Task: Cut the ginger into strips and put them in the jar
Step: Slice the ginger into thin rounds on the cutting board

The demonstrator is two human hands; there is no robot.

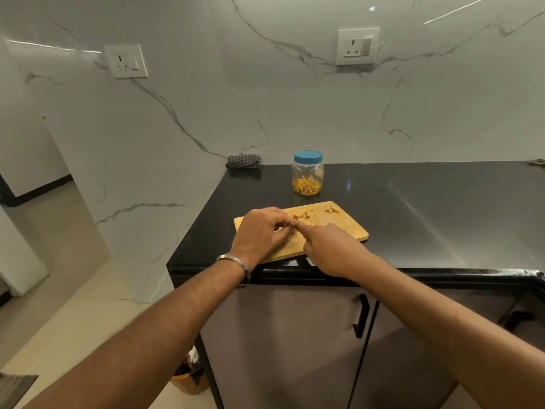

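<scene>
A wooden cutting board [345,228] lies near the front left corner of the black counter. Several ginger slices [306,215] sit on its far part, and a few small bits [332,209] lie near its far right corner. My left hand [261,233] rests on the board's left end with its fingers curled, pinching a small ginger piece [292,229]. My right hand [333,250] is beside it, fingers curled, with the index finger stretched out to that piece. Whatever it holds is hidden. Behind the board stands a clear jar [307,180] with a blue lid on, holding ginger strips.
A folded checked cloth [244,160] lies at the counter's back left corner against the marble wall. The counter [427,214] stretches to the right of the board. Below are cabinet doors with a black handle [361,315], and a yellow bin [188,376] stands on the floor.
</scene>
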